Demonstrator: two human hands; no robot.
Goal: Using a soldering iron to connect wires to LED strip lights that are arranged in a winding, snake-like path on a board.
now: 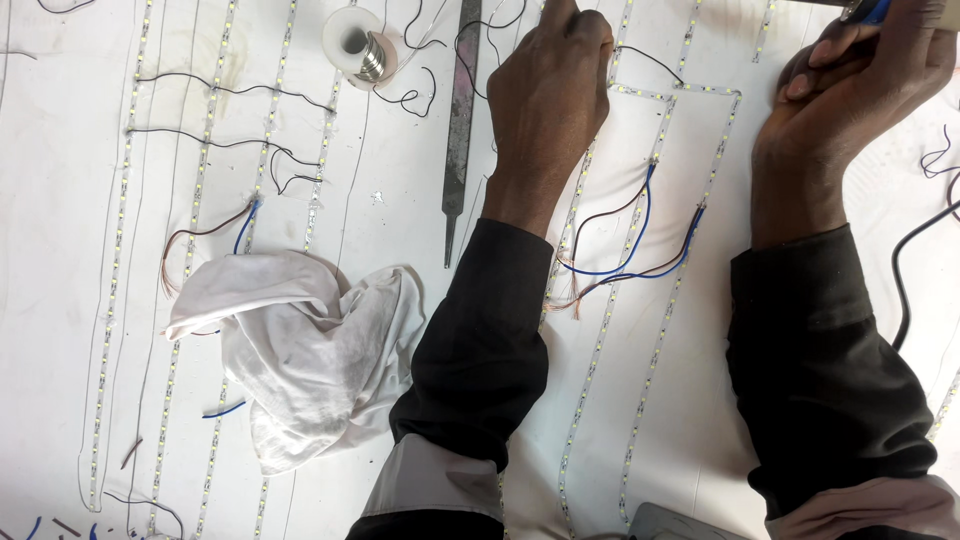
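your left hand (548,85) pinched closed on a thin black wire (650,62) at the top of the white board (60,250), beside a narrow led strip (672,92) with small pale dots, your right hand (860,75) wrapped tight around a blue-tipped tool (868,10)

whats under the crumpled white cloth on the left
The crumpled white cloth lies on the white board, over thin LED strips that run in under it from above and out below. A blue wire pokes out by its lower left. Anything else beneath is covered.
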